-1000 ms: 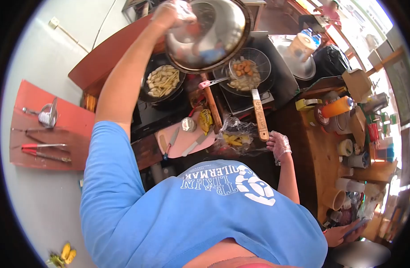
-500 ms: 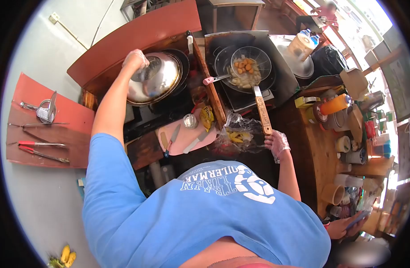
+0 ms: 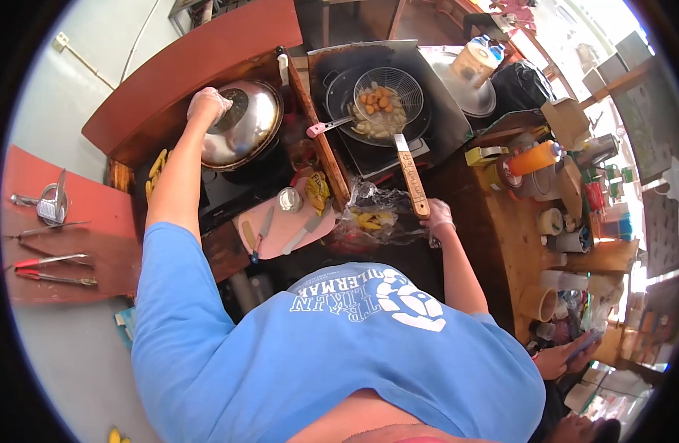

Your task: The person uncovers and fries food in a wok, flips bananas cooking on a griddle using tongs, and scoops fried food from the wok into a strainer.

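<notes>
My gloved left hand (image 3: 210, 105) is closed at the top of a shiny domed pan lid (image 3: 260, 122), which covers a pan on the left stove. In my gloved right hand (image 3: 439, 218) is the end of the wooden handle of a wire-mesh skimmer (image 3: 411, 179). Its basket lies over the wok (image 3: 338, 92) on the right stove, with several orange-brown round pieces in it. Pale pieces lie in the wok around and below it. A pink-handled utensil (image 3: 319, 129) also reaches into the wok from the left.
A pink cutting board (image 3: 277, 240) holds knives and a glass. Beside it are a yellow packet (image 3: 317, 193) and a clear plastic bag (image 3: 376, 220) with yellow pieces. A wooden divider (image 3: 317, 133) separates the stoves. At right, a person's hand (image 3: 557, 359) holds a phone.
My left hand has brought the lid down more squarely over the pan, whose dark rim showed more before. The view has shifted; the skimmer stays over the wok.
</notes>
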`<action>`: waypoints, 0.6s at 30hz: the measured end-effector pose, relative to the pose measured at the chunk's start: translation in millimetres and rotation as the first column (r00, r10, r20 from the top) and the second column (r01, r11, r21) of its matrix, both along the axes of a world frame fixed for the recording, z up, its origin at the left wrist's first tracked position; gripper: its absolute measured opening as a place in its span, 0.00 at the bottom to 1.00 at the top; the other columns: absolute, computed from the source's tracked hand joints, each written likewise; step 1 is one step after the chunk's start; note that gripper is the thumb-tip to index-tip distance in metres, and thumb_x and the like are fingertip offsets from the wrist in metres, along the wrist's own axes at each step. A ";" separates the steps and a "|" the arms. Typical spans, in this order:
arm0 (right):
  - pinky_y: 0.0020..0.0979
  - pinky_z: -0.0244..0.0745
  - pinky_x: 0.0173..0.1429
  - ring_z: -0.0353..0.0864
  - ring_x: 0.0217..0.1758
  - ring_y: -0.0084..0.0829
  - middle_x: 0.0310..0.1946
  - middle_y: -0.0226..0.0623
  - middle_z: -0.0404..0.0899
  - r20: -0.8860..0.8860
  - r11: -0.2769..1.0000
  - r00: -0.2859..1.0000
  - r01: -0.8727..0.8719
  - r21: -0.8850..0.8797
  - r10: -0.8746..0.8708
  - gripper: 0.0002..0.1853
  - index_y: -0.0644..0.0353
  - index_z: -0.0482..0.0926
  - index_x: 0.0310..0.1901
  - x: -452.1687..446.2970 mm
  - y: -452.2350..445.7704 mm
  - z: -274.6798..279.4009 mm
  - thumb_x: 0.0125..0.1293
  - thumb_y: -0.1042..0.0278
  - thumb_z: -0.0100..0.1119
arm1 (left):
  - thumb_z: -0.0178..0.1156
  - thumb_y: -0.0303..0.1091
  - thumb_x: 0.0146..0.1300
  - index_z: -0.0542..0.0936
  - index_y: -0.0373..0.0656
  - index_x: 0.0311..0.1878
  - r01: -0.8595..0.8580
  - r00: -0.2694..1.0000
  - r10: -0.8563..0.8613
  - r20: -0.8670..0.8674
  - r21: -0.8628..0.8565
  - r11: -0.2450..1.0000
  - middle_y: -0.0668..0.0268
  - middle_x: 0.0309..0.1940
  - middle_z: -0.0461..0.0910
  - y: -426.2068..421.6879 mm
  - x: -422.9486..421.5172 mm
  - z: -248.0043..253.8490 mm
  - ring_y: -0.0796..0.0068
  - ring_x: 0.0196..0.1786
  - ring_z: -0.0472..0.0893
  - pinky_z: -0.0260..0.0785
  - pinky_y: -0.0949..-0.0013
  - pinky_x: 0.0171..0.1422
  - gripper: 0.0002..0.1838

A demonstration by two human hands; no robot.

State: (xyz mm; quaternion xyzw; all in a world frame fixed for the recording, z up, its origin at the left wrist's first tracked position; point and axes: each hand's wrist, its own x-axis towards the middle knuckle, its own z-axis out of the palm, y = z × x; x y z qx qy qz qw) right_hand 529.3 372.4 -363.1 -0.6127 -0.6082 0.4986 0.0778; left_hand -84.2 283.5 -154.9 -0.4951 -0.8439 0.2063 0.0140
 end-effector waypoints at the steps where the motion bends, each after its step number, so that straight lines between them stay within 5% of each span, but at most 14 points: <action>1: 0.39 0.77 0.37 0.82 0.32 0.40 0.31 0.41 0.83 0.413 0.863 0.855 -0.439 0.252 0.314 0.17 0.56 0.82 0.40 -4.3 22.3 -20.0 0.64 0.50 0.56 | 0.64 0.40 0.60 0.83 0.41 0.52 -0.290 0.942 0.210 0.263 0.317 0.903 0.57 0.53 0.82 -8.8 15.5 13.3 0.60 0.57 0.80 0.72 0.62 0.63 0.19; 2: 0.39 0.77 0.37 0.82 0.32 0.40 0.31 0.41 0.83 0.413 0.857 0.849 -0.453 0.248 0.329 0.17 0.56 0.82 0.40 -14.1 37.3 -34.4 0.64 0.50 0.56 | 0.64 0.40 0.60 0.83 0.41 0.52 -0.305 0.938 0.226 0.263 0.313 0.900 0.57 0.53 0.82 -13.8 15.8 9.0 0.60 0.57 0.80 0.72 0.62 0.63 0.19; 4: 0.41 0.77 0.38 0.84 0.37 0.41 0.28 0.45 0.83 0.326 0.822 0.927 -0.328 0.465 0.185 0.16 0.55 0.83 0.42 -35.6 54.8 -66.0 0.66 0.52 0.54 | 0.64 0.47 0.59 0.79 0.39 0.55 0.102 0.994 -0.059 -0.091 0.610 0.786 0.53 0.53 0.81 -33.7 14.0 -4.7 0.57 0.57 0.80 0.70 0.60 0.63 0.26; 5: 0.43 0.77 0.40 0.84 0.39 0.43 0.32 0.46 0.84 0.138 0.936 0.985 -0.143 0.322 0.103 0.17 0.55 0.83 0.43 -35.6 67.3 -105.7 0.66 0.52 0.54 | 0.63 0.49 0.60 0.78 0.38 0.55 0.139 0.990 -0.108 -0.087 0.626 0.767 0.53 0.52 0.82 -45.3 28.2 -0.6 0.57 0.56 0.80 0.70 0.60 0.63 0.27; 6: 0.42 0.77 0.40 0.85 0.39 0.41 0.33 0.45 0.84 0.318 0.862 0.924 -0.331 0.383 0.213 0.17 0.55 0.83 0.43 -46.5 77.1 -121.9 0.66 0.53 0.53 | 0.62 0.50 0.60 0.77 0.36 0.56 0.162 0.987 -0.137 -0.089 0.642 0.750 0.53 0.51 0.82 -58.5 51.6 5.7 0.57 0.55 0.80 0.69 0.60 0.63 0.29; 9: 0.40 0.78 0.41 0.86 0.40 0.37 0.36 0.41 0.85 0.752 0.492 0.551 -0.798 0.348 0.361 0.16 0.55 0.84 0.44 -63.7 87.4 -168.8 0.68 0.55 0.51 | 0.59 0.44 0.60 0.83 0.38 0.40 0.151 0.969 -0.246 0.027 0.725 0.672 0.53 0.40 0.84 -119.5 123.6 5.0 0.54 0.44 0.83 0.75 0.56 0.50 0.17; 12: 0.37 0.79 0.41 0.86 0.41 0.33 0.39 0.38 0.86 0.964 -0.040 0.198 -0.977 0.208 0.178 0.16 0.55 0.85 0.46 -65.7 121.6 -219.4 0.70 0.58 0.49 | 0.59 0.43 0.61 0.83 0.40 0.40 -0.123 0.936 -0.124 0.330 0.634 0.763 0.55 0.39 0.83 -209.8 176.9 -4.7 0.54 0.43 0.82 0.75 0.56 0.50 0.16; 14: 0.34 0.79 0.48 0.84 0.51 0.29 0.48 0.31 0.84 0.985 0.116 -0.076 -0.989 -0.095 0.154 0.15 0.49 0.85 0.46 -86.3 102.1 -170.0 0.70 0.60 0.47 | 0.58 0.44 0.61 0.82 0.41 0.38 -0.178 0.938 -0.047 0.343 0.595 0.783 0.57 0.35 0.81 -281.2 192.3 -54.3 0.53 0.42 0.81 0.74 0.56 0.49 0.15; 15: 0.31 0.77 0.51 0.82 0.56 0.27 0.51 0.24 0.83 0.974 0.206 -0.167 -0.958 -0.197 0.156 0.15 0.43 0.86 0.47 -93.2 95.9 -155.9 0.70 0.60 0.48 | 0.58 0.45 0.62 0.82 0.42 0.37 -0.348 0.896 0.089 0.435 0.563 0.750 0.58 0.34 0.81 -317.8 202.9 -66.5 0.54 0.42 0.81 0.74 0.56 0.50 0.15; 16: 0.31 0.79 0.49 0.82 0.56 0.27 0.51 0.24 0.83 0.989 0.237 -0.076 -0.966 -0.106 0.129 0.15 0.43 0.87 0.46 -94.2 97.1 -152.7 0.71 0.61 0.47 | 0.58 0.46 0.62 0.82 0.43 0.37 -0.500 0.826 0.201 0.527 0.521 0.692 0.58 0.33 0.81 -353.6 216.6 -72.8 0.54 0.42 0.81 0.74 0.56 0.50 0.15; 17: 0.36 0.81 0.53 0.85 0.52 0.37 0.50 0.40 0.84 0.583 0.507 0.767 -0.627 0.592 0.268 0.19 0.58 0.82 0.52 -76.5 124.2 -184.2 0.63 0.56 0.59 | 0.58 0.46 0.61 0.82 0.43 0.37 -0.566 0.792 0.302 0.530 0.454 0.688 0.58 0.33 0.81 -387.0 227.4 -70.5 0.54 0.42 0.81 0.74 0.56 0.50 0.15; 18: 0.37 0.81 0.54 0.84 0.54 0.35 0.51 0.36 0.84 0.868 0.484 0.393 -0.848 0.215 0.303 0.20 0.56 0.84 0.50 -104.5 103.2 -141.0 0.64 0.52 0.58 | 0.59 0.47 0.61 0.82 0.43 0.37 -0.625 0.750 0.393 0.532 0.379 0.682 0.58 0.34 0.81 -421.0 238.6 -68.7 0.53 0.43 0.81 0.74 0.55 0.50 0.15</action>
